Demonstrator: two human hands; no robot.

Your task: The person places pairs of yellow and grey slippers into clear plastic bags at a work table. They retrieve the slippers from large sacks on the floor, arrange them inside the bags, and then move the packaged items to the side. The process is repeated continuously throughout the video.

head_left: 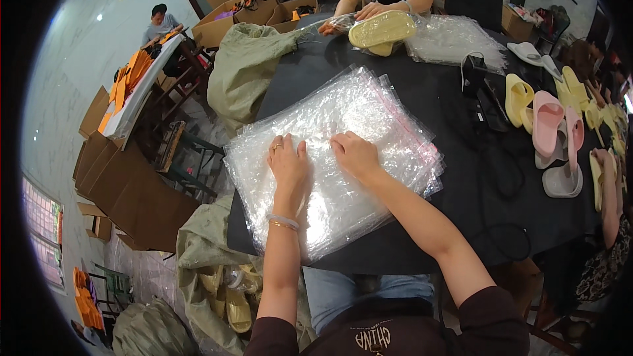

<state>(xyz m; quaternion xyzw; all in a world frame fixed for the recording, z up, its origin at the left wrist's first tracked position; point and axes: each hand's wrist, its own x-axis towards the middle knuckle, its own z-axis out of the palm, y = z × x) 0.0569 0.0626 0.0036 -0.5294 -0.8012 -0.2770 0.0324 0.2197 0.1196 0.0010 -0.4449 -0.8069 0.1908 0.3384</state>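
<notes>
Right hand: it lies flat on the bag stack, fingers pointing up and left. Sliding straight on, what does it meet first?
Probably only more of the clear plastic bags; the right hand points along the stack, though depth is unclear.

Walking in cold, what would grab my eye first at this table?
Most likely the big stack of clear plastic bags in the middle of the black table, with the left hand and right hand pressed flat on top. Next, the pastel slippers, yellow and pink, lined up along the right edge. Across the table, another person's hands hold a yellow slipper in a bag.
</notes>
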